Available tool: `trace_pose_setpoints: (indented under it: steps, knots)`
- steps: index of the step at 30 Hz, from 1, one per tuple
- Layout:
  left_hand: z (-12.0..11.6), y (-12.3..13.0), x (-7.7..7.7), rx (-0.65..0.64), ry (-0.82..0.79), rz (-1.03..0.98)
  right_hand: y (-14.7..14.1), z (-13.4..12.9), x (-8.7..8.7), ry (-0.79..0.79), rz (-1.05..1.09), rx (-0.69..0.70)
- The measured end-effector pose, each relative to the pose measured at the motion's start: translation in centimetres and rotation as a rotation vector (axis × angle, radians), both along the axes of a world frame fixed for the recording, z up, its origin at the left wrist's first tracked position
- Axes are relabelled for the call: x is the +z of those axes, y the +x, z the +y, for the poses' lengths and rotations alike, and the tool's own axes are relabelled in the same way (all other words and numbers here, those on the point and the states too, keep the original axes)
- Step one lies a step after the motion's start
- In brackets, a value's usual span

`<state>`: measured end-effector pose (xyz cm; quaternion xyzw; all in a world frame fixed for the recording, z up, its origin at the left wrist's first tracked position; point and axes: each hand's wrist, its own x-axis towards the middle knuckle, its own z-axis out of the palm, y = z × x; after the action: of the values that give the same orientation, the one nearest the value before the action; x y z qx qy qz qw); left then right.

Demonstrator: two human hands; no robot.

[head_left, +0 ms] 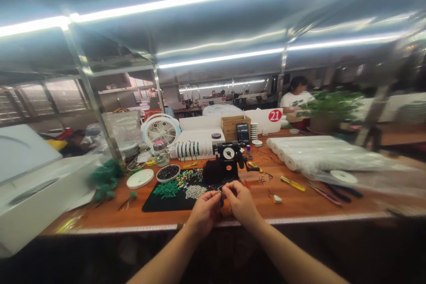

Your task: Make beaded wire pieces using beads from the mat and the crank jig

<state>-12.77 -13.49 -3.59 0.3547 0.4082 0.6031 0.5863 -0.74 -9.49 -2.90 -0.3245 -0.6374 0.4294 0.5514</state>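
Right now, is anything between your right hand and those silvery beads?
Yes: the left hand is between the right hand and the silvery beads. Nothing visible stands between the left hand and those beads.

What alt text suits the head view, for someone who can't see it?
The left hand and right hand pinch a small item, too tiny to identify, at the front of a wooden bench. To their left, a black mat carries green, multicoloured and silvery pieces; just beyond the hands stands a black device with a round dial.
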Motion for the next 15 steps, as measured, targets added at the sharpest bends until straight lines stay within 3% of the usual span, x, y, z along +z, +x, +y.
trace_pose_setpoints:
  steps: [4, 7, 9, 12, 15]
  knots:
    - [0.0, -0.6, 0.1, -0.069, 0.01, 0.077, 0.6, 0.2, 0.4, -0.086, 0.034, 0.088]
    - [-0.1, -1.3, 0.6, -0.144, -0.008, 0.186, 1.6, 0.6, 1.0, -0.244, 0.08, 0.354]
    - [-0.1, -1.8, 1.2, -0.187, -0.011, 0.267, 2.3, 0.9, 1.6, -0.252, 0.054, 0.514]
    - [0.0, -2.2, 2.3, -0.237, 0.008, 0.383, 3.2, 0.8, 2.8, -0.065, -0.173, 0.549]
    - [0.1, -2.3, 3.2, -0.274, 0.033, 0.474, 3.6, 0.5, 3.7, 0.204, -0.431, 0.427]
